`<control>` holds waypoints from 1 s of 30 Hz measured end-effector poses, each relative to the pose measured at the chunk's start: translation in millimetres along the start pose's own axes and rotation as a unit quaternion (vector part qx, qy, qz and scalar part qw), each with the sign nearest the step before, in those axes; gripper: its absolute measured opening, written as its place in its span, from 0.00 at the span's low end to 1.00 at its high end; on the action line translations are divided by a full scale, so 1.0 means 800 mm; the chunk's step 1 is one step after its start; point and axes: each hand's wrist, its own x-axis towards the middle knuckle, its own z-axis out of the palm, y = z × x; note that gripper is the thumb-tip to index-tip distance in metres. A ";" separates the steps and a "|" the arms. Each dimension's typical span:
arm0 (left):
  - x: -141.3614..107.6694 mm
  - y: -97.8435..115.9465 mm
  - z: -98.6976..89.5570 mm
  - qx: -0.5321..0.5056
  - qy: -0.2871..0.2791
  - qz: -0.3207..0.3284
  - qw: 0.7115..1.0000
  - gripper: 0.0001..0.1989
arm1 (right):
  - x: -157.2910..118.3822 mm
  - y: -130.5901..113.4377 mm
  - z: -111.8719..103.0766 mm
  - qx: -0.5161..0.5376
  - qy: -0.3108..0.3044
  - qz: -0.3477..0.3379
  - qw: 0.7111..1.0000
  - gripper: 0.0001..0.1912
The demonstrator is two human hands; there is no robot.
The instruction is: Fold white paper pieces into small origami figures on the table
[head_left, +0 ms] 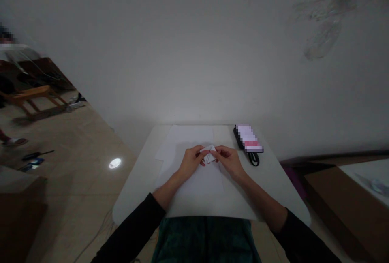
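Note:
A small piece of folded white paper [209, 157] with crease lines is held up between both hands above the table. My left hand [192, 159] pinches its left side, thumb on the near face and fingers curled behind. On the right side, my right hand [229, 159] grips it the same way, with the thumb near the middle. Some fingertips are hidden behind the paper. Beneath the hands, flat white sheets [190, 180] lie on the white table [135, 190], overlapping one another.
A phone [248, 137] with a lit, blurred screen rests on a black object at the table's back right, a black looped strap [254, 159] beside it. A wall [194, 52] rises behind the table. Left on the tiled floor stands a wooden stool [38, 93]; a cardboard box [346, 198] is at right.

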 end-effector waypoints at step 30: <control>-0.011 0.017 0.001 0.051 0.010 -0.001 0.999 0.18 | -0.008 -0.003 0.006 -0.030 -0.008 0.011 0.999 0.14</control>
